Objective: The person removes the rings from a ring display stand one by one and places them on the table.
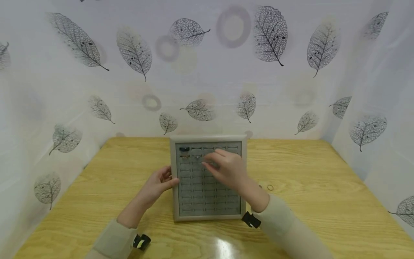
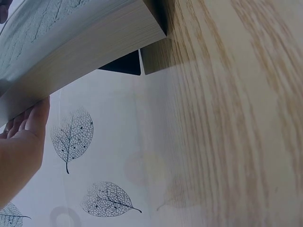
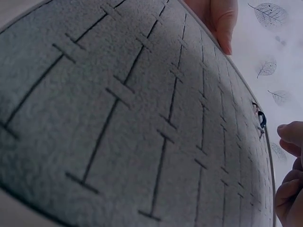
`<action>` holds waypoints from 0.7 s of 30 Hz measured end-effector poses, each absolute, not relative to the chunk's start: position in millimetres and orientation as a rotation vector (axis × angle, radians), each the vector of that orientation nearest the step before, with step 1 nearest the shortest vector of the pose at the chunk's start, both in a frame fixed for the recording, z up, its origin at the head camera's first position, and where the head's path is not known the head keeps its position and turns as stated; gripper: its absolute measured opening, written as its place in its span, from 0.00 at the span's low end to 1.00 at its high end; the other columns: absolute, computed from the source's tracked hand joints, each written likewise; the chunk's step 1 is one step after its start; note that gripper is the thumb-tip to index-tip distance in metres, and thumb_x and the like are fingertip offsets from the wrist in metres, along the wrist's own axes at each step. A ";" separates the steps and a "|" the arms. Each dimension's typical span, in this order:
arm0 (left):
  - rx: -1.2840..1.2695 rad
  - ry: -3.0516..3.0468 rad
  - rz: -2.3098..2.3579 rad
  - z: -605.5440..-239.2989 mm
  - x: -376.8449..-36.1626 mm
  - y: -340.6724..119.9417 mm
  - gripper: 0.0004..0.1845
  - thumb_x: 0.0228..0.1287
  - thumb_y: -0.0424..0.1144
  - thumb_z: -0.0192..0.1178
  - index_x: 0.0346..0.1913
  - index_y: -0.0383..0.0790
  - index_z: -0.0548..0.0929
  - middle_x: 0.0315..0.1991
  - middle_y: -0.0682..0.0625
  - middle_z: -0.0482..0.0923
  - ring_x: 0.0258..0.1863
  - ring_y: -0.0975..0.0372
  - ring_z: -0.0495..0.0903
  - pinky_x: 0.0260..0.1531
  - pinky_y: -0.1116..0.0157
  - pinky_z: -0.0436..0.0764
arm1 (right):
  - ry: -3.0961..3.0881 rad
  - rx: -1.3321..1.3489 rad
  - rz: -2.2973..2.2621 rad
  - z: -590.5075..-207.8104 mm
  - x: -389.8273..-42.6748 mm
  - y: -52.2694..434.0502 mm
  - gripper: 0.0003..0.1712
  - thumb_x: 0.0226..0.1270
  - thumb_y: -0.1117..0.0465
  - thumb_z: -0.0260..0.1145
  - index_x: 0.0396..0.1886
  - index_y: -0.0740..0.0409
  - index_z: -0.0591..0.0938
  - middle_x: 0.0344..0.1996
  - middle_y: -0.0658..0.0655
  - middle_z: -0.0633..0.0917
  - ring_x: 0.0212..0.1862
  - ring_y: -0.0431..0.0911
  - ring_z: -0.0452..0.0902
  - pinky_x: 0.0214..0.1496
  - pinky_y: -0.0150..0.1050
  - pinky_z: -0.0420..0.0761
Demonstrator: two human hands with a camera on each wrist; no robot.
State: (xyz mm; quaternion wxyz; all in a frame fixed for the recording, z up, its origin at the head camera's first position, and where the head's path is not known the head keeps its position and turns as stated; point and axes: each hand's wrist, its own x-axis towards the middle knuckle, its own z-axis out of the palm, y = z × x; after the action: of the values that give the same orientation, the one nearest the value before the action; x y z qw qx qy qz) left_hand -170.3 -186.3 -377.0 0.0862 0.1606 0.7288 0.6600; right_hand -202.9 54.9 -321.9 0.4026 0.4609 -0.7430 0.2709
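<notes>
A grey velvet ring tray (image 1: 210,216) with rows of slots lies on the wooden table (image 1: 307,169). My left hand (image 1: 168,178) rests against the tray's left edge, fingers fairly straight along its side (image 2: 26,127) and thumb (image 3: 221,21) on the rim. My right hand (image 1: 209,163) hovers over the tray's upper rows with its fingertips (image 3: 289,189) curled together. Whatever may be between them is hidden. A black ring (image 1: 184,149) and a gold ring (image 1: 184,156) sit in the top-left slots. In the right wrist view the velvet (image 3: 142,118) fills the frame.
Two small loose rings (image 1: 270,187) lie on the table right of the tray. White leaf-print fabric walls (image 1: 207,72) close in the table at the back and on both sides. Black wrist mounts (image 1: 250,219) sit on both sleeves.
</notes>
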 end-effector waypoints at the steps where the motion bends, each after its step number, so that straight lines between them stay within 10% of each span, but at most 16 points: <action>1: 0.482 2.172 1.966 -376.9 -170.4 -186.2 0.30 0.61 0.35 0.55 0.62 0.25 0.56 0.56 0.33 0.64 0.51 0.55 0.70 0.45 0.65 0.73 | -1.886 1.162 0.690 -321.9 -203.3 53.5 0.06 0.46 0.64 0.70 0.27 0.58 0.82 0.20 0.50 0.79 0.18 0.36 0.69 0.19 0.24 0.69; 21: 0.445 2.168 1.963 -375.6 -169.3 -185.0 0.30 0.61 0.36 0.55 0.62 0.28 0.57 0.56 0.34 0.65 0.51 0.53 0.70 0.46 0.63 0.73 | -1.973 1.041 0.584 -328.2 -206.6 36.2 0.03 0.50 0.63 0.69 0.25 0.57 0.83 0.19 0.49 0.79 0.18 0.38 0.72 0.19 0.28 0.71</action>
State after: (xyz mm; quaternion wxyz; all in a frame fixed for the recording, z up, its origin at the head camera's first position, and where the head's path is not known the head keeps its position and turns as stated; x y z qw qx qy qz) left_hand -169.3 -185.0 -375.6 0.0914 0.1496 0.7298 0.6608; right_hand -206.6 36.2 -328.2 0.4057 0.4126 -0.7821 0.2313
